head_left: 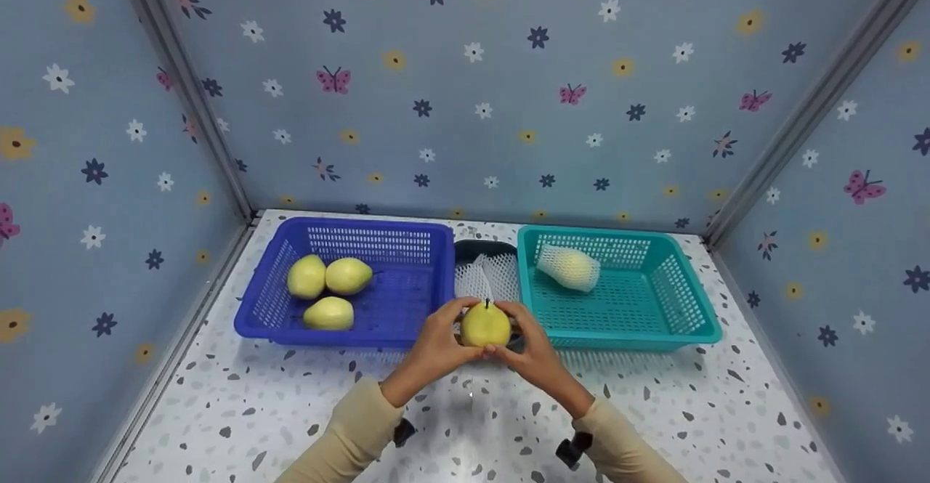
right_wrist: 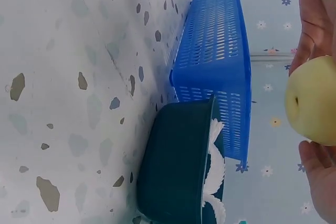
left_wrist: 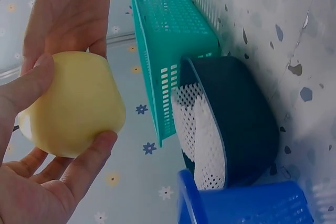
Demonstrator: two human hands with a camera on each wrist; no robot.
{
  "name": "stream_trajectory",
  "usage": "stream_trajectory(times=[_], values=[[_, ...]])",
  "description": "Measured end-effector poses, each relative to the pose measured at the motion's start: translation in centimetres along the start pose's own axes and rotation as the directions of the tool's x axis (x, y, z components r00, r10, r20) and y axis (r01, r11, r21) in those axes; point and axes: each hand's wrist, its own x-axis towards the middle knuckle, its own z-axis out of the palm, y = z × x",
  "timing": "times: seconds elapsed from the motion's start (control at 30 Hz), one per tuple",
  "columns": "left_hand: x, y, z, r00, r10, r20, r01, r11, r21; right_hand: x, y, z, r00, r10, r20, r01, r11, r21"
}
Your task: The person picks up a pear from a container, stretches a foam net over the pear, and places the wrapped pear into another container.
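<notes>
A yellow pear (head_left: 486, 325), stem upward in the head view, is held between both hands above the front of a dark container. My left hand (head_left: 438, 341) grips its left side, thumb low and fingers curved over the far side. My right hand (head_left: 536, 348) holds the right side the same way, the two thumbs nearly meeting beneath. Bare skin of the pear (left_wrist: 79, 103) shows in the left wrist view, with no net around it. White foam nets (head_left: 476, 283) lie in the dark container (left_wrist: 241, 119) just behind the hands.
On the left, a blue basket (head_left: 392, 338) holds three bare pears (head_left: 329, 314). To the right, a teal basket (head_left: 617, 341) contains one pear in a foam net (head_left: 570, 267). Patterned panels (head_left: 479, 91) enclose the speckled table (head_left: 290, 410) at the back and sides.
</notes>
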Motion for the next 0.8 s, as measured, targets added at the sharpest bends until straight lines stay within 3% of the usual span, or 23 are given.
stream_trajectory(times=[0.17, 0.4, 0.8], values=[[-0.7, -0.2, 0.6, 0.999, -0.036, 0.017, 0.037, 0.999, -0.019, -0.2, -0.4, -0.3, 1.000, -0.009, 0.010, 0.009, 1.000, 0.007], [-1.5, -1.3, 1.4, 0.998, -0.043, 0.043, 0.045, 0.998, -0.049, -1.1, 1.0, -0.1, 0.999, 0.018, 0.030, -0.020, 0.998, 0.067], [-3.5, -4.7, 4.0, 0.997, -0.068, 0.044, 0.067, 0.997, 0.035, -3.1, 4.0, 1.2, 0.981, 0.084, 0.173, -0.102, 0.990, 0.100]])
